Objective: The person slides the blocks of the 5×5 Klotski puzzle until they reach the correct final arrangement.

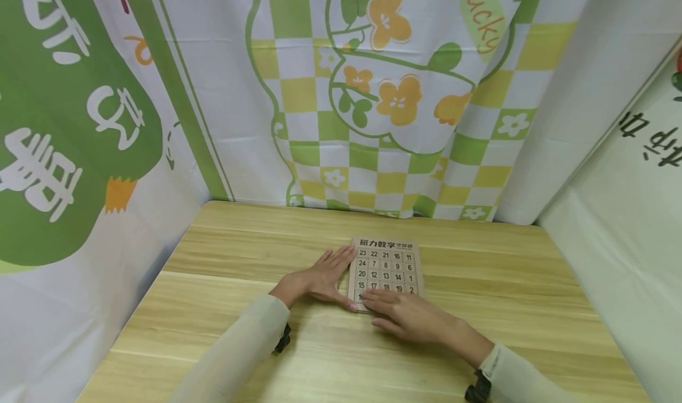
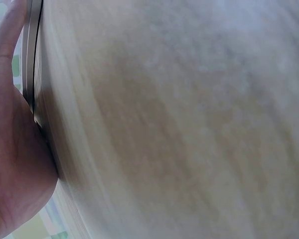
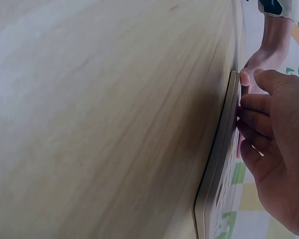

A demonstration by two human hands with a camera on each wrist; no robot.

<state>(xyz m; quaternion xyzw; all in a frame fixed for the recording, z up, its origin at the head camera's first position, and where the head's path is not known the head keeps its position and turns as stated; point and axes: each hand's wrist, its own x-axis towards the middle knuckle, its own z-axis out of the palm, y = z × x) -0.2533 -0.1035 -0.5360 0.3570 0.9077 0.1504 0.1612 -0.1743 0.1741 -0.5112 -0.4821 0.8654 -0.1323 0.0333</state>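
Observation:
A flat wooden number board with rows of numbered square tiles lies on the table, its near edge toward the person. Along its left side rests the left hand, fingers extended at the upper edge and thumb at the lower left corner. The right hand lies over the bottom rows, fingertips touching tiles at the lower left and hiding several of them. In the right wrist view, the right hand has its fingers slightly bent against the face of the board. The left wrist view shows the left hand beside the board's edge.
The wooden table extends around the board on all sides. Behind it hangs a curtain with green and yellow checks and orange flowers. Printed cloths hang at the left and right. Both wrists carry dark devices.

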